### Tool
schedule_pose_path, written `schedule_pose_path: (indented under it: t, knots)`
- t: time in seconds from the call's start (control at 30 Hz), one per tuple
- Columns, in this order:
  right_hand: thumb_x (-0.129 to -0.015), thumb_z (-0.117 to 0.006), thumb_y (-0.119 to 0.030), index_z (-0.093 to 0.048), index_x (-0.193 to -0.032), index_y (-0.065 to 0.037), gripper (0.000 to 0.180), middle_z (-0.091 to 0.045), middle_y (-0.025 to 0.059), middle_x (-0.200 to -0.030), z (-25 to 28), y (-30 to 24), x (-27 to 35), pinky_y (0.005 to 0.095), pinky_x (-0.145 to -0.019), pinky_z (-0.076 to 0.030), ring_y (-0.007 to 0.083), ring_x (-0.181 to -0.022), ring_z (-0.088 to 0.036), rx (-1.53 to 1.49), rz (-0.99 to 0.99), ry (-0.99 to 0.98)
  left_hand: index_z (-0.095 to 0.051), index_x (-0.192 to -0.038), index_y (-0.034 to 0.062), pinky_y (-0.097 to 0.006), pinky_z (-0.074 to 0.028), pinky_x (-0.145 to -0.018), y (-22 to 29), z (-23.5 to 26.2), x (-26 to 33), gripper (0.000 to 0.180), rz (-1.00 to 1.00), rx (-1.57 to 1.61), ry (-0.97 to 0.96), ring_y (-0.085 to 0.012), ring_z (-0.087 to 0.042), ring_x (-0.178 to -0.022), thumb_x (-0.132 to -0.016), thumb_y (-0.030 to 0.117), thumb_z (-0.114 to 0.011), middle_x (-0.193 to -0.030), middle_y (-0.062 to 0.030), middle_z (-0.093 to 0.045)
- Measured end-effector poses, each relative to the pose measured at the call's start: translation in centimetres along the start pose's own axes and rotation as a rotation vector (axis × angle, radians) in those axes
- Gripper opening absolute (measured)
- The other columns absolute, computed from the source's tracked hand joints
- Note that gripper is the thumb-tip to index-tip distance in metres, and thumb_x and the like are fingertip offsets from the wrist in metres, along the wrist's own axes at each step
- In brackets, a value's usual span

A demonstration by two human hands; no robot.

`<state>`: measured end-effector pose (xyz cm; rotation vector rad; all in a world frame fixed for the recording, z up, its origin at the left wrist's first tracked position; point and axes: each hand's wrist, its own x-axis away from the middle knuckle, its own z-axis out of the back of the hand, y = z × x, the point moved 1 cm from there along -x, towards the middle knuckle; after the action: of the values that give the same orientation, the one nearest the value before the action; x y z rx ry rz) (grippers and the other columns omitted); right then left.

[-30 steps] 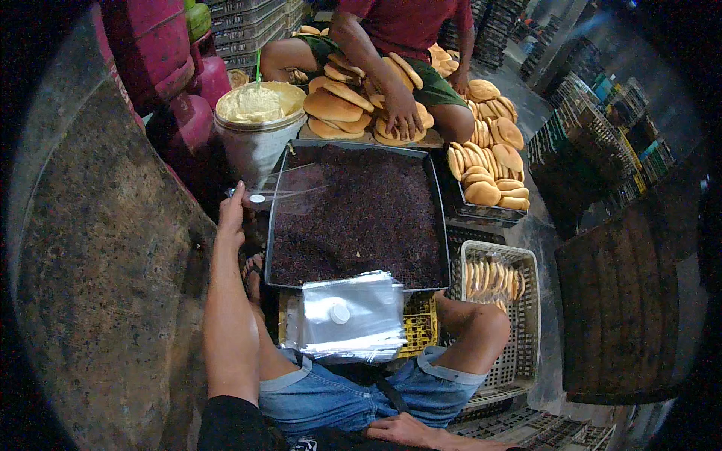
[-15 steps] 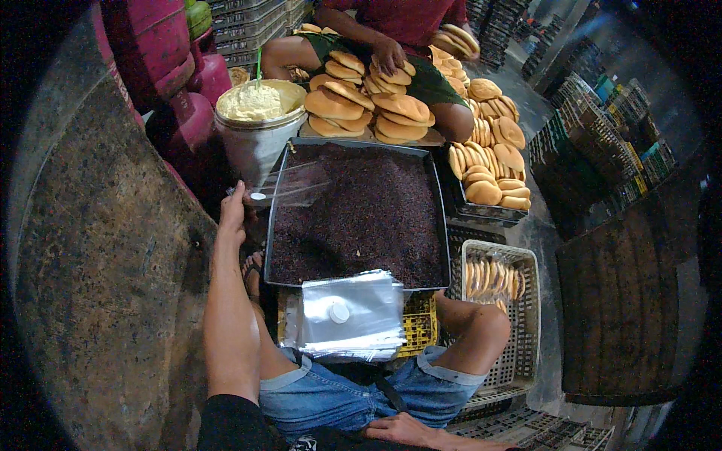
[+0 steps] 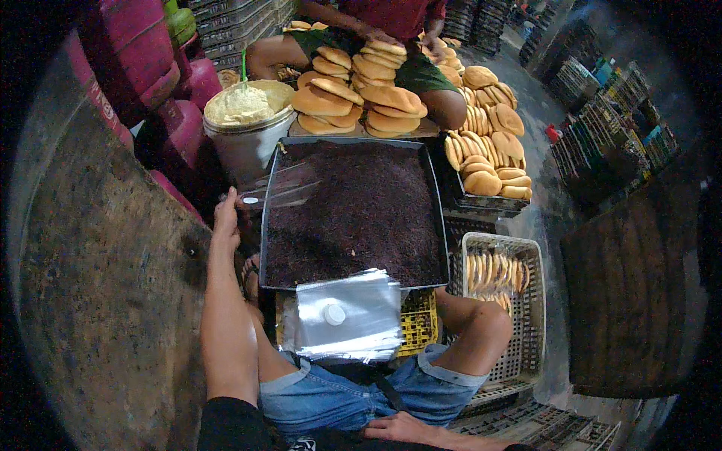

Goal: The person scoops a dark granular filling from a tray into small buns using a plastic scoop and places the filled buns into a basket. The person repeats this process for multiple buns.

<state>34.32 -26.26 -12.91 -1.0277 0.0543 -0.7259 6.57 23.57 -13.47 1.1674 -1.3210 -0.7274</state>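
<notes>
My left hand (image 3: 228, 218) is closed on a clear plastic bag (image 3: 289, 186) with a small white oval label. The bag reaches over the left side of a shallow metal tray (image 3: 444, 233) filled with dark brown sprinkles (image 3: 353, 210). My right hand (image 3: 395, 428) lies on my lap against the denim shorts, its fingers laid out and nothing visible in them. Between my knees, a stack of clear plastic bags (image 3: 353, 301) overlaps the tray's near edge, with a round white piece (image 3: 334, 314) on top.
Beyond the tray sit piled flat round buns (image 3: 392, 109) and a person (image 3: 376, 19) handling them. A white bucket of pale cream (image 3: 244, 139) stands left, near pink gas cylinders (image 3: 180, 131). To the right are more buns (image 3: 481, 169) and a crate (image 3: 538, 331) holding bagged buns.
The view has shifted slightly. Across the tray, the person's bun-carrying hand has come down, and the back bun stack is taller. My left hand still holds the bag; my right hand stays put.
</notes>
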Motion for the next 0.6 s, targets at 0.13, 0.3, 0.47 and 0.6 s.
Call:
schedule_pose_path:
  t: [0.13, 0.3, 0.47, 0.6]
  knots:
    - [-0.088, -0.051, -0.014, -0.054, -0.124, -0.014, 0.036, -0.061, 0.0087, -0.127, 0.9, -0.3, -0.2, 0.0419, -0.075, -0.060, 0.0311, -0.096, -0.069, -0.003, 0.026, 0.052, -0.062, -0.078, 0.0127, -0.031, -0.044, -0.054, 0.2, -0.2, 0.2, 0.040, -0.019, 0.004, -0.039, -0.0152, -0.054, -0.059, -0.099, 0.046, -0.054, -0.068, -0.0006, -0.058]
    - [-0.089, -0.052, -0.014, -0.050, -0.138, -0.020, 0.050, -0.058, 0.0082, -0.135, 0.4, 0.5, 0.1, 0.0434, -0.080, -0.059, 0.0314, -0.102, -0.069, -0.047, 0.014, 0.038, -0.063, -0.079, 0.0121, -0.032, -0.043, -0.052, -0.2, -1.2, -0.1, 0.040, 0.006, 0.029, -0.024, -0.0155, -0.053, -0.057, -0.099, 0.046, -0.054, -0.067, -0.0009, -0.057]
    - [-0.089, -0.051, -0.012, -0.052, -0.137, -0.018, 0.048, -0.059, 0.0085, -0.134, 1.5, 0.1, -0.4, 0.0425, -0.081, -0.060, 0.0319, -0.104, -0.068, -0.015, -0.012, -0.023, -0.061, -0.075, 0.0128, -0.032, -0.043, -0.052, -0.7, -0.8, -0.8, 0.041, -0.003, 0.043, -0.034, -0.0161, -0.053, -0.057, -0.098, 0.047, -0.055, -0.067, -0.0009, -0.057]
    - [-0.089, -0.051, -0.012, -0.054, -0.133, -0.016, 0.044, -0.060, 0.0089, -0.131, 1.6, 0.3, -0.7, 0.0419, -0.081, -0.059, 0.0316, -0.105, -0.067, 0.014, 0.008, -0.007, -0.058, -0.072, 0.0136, -0.033, -0.043, -0.052, -0.9, -0.3, -1.1, 0.044, -0.023, 0.058, -0.025, -0.0161, -0.053, -0.057, -0.097, 0.049, -0.055, -0.065, -0.0006, -0.056]
